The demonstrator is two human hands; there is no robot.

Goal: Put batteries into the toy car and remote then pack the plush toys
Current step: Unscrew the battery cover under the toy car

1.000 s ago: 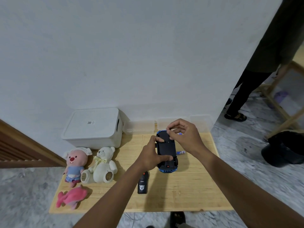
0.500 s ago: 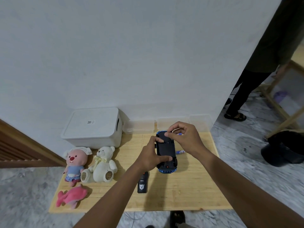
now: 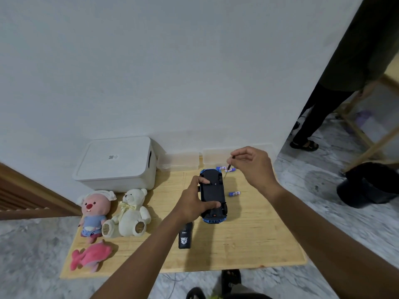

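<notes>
A blue toy car [image 3: 212,194] lies upside down on the wooden table [image 3: 248,240], its black underside up. My left hand [image 3: 194,201] grips the car's left side, thumb on the underside. My right hand [image 3: 252,165] is raised behind and to the right of the car, pinching a thin dark tool [image 3: 230,162] that looks like a small screwdriver. Blue batteries lie on the table: one [image 3: 234,193] right of the car, two [image 3: 225,169] behind it. The black remote [image 3: 185,236] lies under my left wrist. Three plush toys sit at the left: pink beaver [image 3: 95,212], white bear [image 3: 129,212], pink fish [image 3: 90,256].
A white lidded storage box [image 3: 116,162] stands at the back left against the wall. Two clear plastic containers [image 3: 179,161] line the back edge. Another person's legs [image 3: 311,126] and a wooden frame are at the right, with a black bin [image 3: 371,184] on the floor.
My right hand has lifted off the car's underside and moved up and to the right, with the thin tool in its fingers. My left hand stays on the car.
</notes>
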